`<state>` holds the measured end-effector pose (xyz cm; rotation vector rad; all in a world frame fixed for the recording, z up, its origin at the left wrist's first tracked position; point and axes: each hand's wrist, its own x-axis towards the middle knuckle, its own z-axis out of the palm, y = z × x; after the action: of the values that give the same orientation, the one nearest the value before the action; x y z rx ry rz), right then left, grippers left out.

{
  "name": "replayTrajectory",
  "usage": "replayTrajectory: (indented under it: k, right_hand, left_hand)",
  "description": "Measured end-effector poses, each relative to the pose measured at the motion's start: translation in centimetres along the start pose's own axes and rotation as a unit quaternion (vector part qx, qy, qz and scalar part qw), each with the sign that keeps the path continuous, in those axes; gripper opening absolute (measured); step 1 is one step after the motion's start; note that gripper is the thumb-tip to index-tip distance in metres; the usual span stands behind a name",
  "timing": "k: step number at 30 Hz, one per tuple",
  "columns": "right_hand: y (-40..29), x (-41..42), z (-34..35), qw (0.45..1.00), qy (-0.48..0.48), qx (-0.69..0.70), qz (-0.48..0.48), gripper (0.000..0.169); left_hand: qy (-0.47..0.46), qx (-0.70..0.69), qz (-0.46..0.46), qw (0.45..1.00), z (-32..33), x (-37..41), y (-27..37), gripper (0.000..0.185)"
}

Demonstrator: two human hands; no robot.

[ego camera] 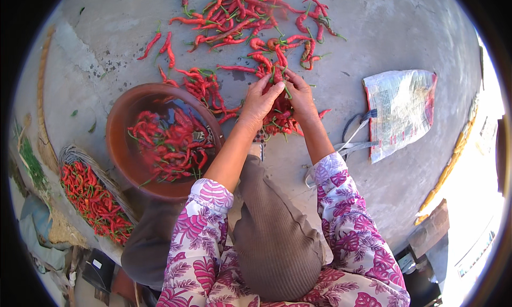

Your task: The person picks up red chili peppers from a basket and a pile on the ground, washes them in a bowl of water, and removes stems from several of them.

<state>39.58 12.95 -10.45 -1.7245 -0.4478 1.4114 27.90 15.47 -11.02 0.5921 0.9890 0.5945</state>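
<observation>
Both forearms reach forward over the concrete floor, their hands close together at a cluster of red chili peppers (278, 117). My left hand (260, 101) has thumb and fingers on red chilies with green stems. From the other side, my right hand (301, 97) grips the same chilies, a green stem showing between the two hands. Part of the cluster hangs or lies below my palms; its exact support is hidden. Left of my left forearm stands a round brown basin (120, 159) holding water and wet chilies (172, 143). A smaller chili heap (204, 87) lies beyond its rim.
A large loose pile of chilies (240, 19) spreads over the floor (384, 35) ahead. At far left sits a woven basket (108, 183) full of chilies (90, 199). A plastic carrier bag (402, 111) lies on the right. My bent knee (276, 235) is between my arms.
</observation>
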Motion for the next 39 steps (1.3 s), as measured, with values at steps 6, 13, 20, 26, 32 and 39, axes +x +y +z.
replayTrajectory:
  k: [6,13,20,26,32,39]
  right_hand:
    - [-6.0,-3.1,2.3,0.998,-0.04,0.026,-0.043,0.032]
    - [-9.2,-8.8,11.2,0.967,-0.152,-0.064,-0.195,0.03]
    - [-4.0,-11.2,17.7,0.803,-0.367,-0.322,-0.34,0.042]
    - [-6.2,-8.9,14.6,0.786,-0.465,-0.265,-0.309,0.037]
    - [-3.1,-11.2,16.4,0.682,-0.557,-0.349,-0.32,0.038]
    - [-6.6,-9.7,15.7,0.6,-0.646,-0.409,-0.236,0.038]
  left_hand:
    - [0.065,-0.034,0.065,0.995,1.3,-3.9,5.1,0.05]
    - [0.139,-0.114,0.116,0.977,-2.6,-13.8,12.5,0.047]
    - [0.269,0.075,0.058,0.958,-14.0,-21.2,9.3,0.042]
    - [0.351,0.15,-0.006,0.924,-17.3,-22.8,5.8,0.044]
    - [0.375,0.261,0.126,0.881,-19.0,-19.1,6.4,0.04]
    - [0.3,0.586,0.248,0.711,-19.9,-13.7,12.4,0.037]
